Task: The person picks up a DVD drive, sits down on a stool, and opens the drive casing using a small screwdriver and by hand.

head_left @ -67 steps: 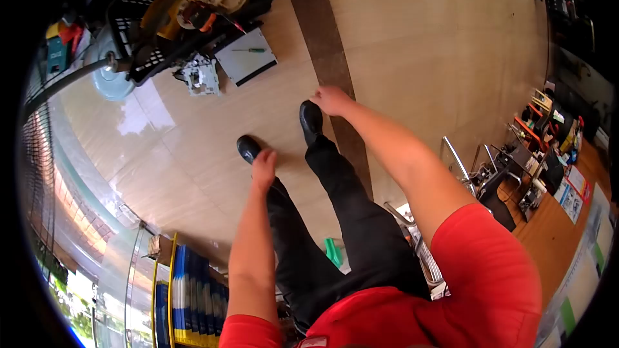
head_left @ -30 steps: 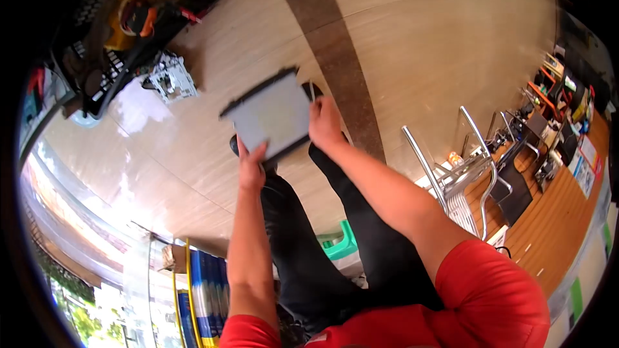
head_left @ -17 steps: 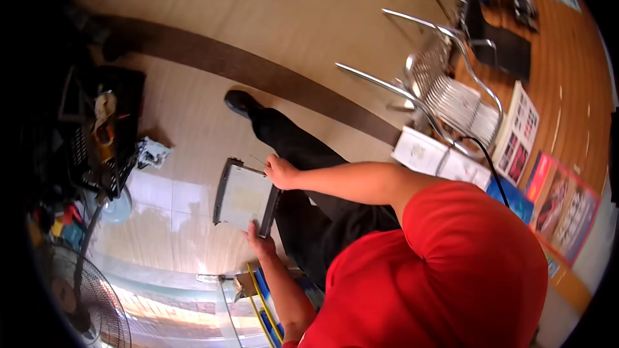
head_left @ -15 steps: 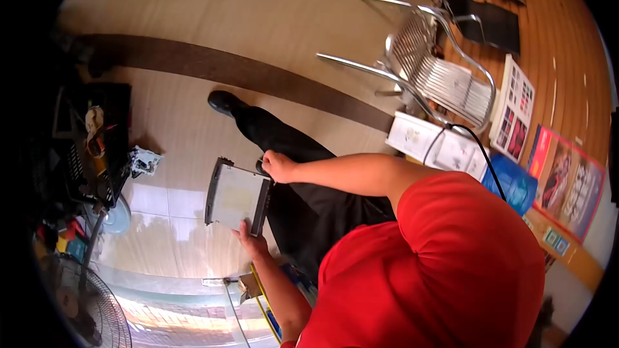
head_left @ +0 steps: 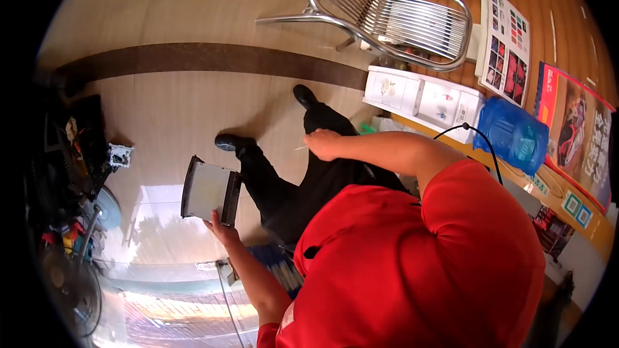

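My left hand (head_left: 223,230) grips the near edge of a flat grey rectangular panel (head_left: 209,187) with black strips along two opposite sides. The panel is held off the floor, left of my legs, its pale face toward me. Up and to the right, my right hand (head_left: 324,144) is closed over my thigh, apart from the panel. A thin pale strip (head_left: 301,148) sticks out from its fingers; I cannot make out what it is.
A metal chair (head_left: 412,19) stands by the wooden table (head_left: 561,19). White drawers (head_left: 419,96) and a blue water bottle (head_left: 512,135) are on the right. Dark crates (head_left: 80,142), a small white part (head_left: 120,155) and a fan (head_left: 71,290) are at left.
My right hand has left the panel's corner and moved right and up, over my thigh. The panel, in my left hand, sits further left in view. The view has shifted, showing both shoes.
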`<state>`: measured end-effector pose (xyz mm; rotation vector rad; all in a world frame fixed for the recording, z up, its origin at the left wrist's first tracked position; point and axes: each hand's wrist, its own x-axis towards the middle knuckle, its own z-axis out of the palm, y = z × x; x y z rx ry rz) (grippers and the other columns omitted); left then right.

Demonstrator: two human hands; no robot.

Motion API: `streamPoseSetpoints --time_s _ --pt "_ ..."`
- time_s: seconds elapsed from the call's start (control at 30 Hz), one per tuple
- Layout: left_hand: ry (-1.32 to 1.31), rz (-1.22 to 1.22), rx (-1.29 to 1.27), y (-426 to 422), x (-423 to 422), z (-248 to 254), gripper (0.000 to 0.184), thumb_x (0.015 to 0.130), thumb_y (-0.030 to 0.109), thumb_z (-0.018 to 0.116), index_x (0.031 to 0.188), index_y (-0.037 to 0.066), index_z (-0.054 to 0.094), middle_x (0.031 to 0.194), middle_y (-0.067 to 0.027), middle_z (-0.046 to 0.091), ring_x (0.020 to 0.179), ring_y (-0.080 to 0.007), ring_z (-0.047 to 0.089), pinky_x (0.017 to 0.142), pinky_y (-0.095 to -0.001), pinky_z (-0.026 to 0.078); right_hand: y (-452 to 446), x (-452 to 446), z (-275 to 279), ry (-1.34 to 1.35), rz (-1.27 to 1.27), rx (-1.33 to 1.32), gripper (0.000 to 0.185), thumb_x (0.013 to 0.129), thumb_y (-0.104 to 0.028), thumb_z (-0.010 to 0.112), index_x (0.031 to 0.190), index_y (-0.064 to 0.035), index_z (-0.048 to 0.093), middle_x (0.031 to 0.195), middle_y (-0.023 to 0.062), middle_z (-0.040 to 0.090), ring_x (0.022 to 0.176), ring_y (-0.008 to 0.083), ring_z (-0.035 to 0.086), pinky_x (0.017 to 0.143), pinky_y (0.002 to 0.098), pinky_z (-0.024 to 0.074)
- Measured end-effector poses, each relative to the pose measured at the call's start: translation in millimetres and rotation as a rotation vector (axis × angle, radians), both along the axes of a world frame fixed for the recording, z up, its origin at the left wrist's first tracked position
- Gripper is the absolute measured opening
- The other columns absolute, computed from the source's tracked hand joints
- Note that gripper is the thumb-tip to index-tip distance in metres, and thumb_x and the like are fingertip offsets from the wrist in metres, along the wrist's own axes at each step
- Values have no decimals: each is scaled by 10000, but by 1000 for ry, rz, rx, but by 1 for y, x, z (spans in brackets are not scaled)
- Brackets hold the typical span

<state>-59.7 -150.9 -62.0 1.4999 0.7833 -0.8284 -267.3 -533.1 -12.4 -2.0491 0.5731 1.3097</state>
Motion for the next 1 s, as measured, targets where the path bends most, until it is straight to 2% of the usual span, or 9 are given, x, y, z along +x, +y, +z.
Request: streamPoseSetpoints --time_s 0.13,0.2,0.3,0.43,0.57,0.67,0.77,0.8,1.0 --pt "-71 80 39 -24 -73 24 795 825 336 691 1486 140 295 1380 -153 451 1220 -315 481 958 -480 447 -82 -90 -31 84 -153 32 228 871 -148 561 1026 18 576 1076 231 644 1067 409 596 887 470 486" --pt "-66 95 92 -35 -119 34 792 827 330 686 1488 143 291 1381 -156 449 1223 -318 478 971 -483 442 -114 -144 -70 -149 -249 114 215 883 -180 559 963 19 581 1024 248 631 988 418 611 847 494 491" --pt "-506 -459 306 28 -201 -18 646 851 285 681 1416 107 423 1397 -182 437 1258 -361 455 1002 -519 424 -145 -191 -80 -187 -251 98 231 894 -199 538 933 27 570 920 261 638 916 413 628 821 479 500" --pt "-214 -211 294 -36 -248 3 557 883 230 638 1380 59 452 1384 -191 449 1236 -332 476 1036 -489 392 -138 -221 -49 -116 -313 158 273 892 -196 522 906 77 534 889 297 638 889 447 629 791 510 498" --pt "-310 -325 116 -96 -273 8 507 901 182 600 1353 -4 464 1345 -194 473 1188 -280 506 1064 -425 360 -109 -212 19 -71 -153 292 239 848 -149 512 899 84 509 854 303 647 854 444 647 758 526 501" --pt "-124 -104 37 -98 -299 -7 505 902 165 587 1349 -29 456 1319 -174 497 1162 -252 515 1061 -392 357 -79 -221 44 -33 10 276 193 839 -96 508 947 64 520 845 282 661 847 410 669 761 519 510" --pt "-454 -499 158 -56 -340 -56 537 900 140 585 1393 13 414 1306 -159 515 1163 -245 522 1035 -397 392 -10 -257 23 -110 397 273 249 836 -107 537 1034 32 593 906 205 684 899 361 683 763 489 523" --pt "-797 -743 230 -32 -354 -84 566 893 137 597 1410 38 391 1304 -143 519 1162 -239 527 1006 -387 421 23 -272 15 -186 481 312 216 845 -104 533 1000 18 621 950 188 681 934 367 674 780 489 520" --pt "1 198 -175 -31 -394 -68 668 835 148 672 1428 136 364 1264 -58 542 1118 -207 554 853 -384 522 222 -383 -23 140 274 641 326 875 -274 593 1006 22 635 953 238 666 904 413 652 778 492 508"
